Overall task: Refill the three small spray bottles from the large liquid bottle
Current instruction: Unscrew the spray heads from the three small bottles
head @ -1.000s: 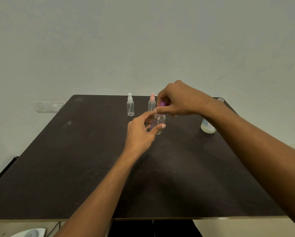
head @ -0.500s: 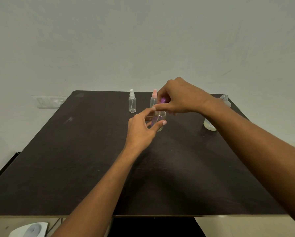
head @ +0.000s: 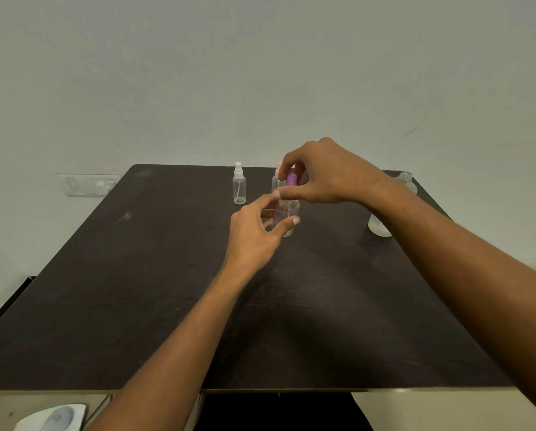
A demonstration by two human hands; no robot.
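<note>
Gripping small bottle (head: 291, 209) mid-table, left hand (head: 254, 234); right hand (head: 329, 175) pinches purple cap (head: 291, 179) on it. Likely filled. White-capped bottle (head: 239, 189) far left looks empty; pink-capped bottle (head: 276, 181) unclear. Large bottle (head: 376, 226) right, open.

L grip (head: 254, 236), R grip (head: 330, 177) bare; forearms bare to frame edge; nails short.

Left grip (head: 254, 233) low, right grip (head: 329, 174) above, both with fingers curled.

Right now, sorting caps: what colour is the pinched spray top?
The spray top is purple; head view.
</note>
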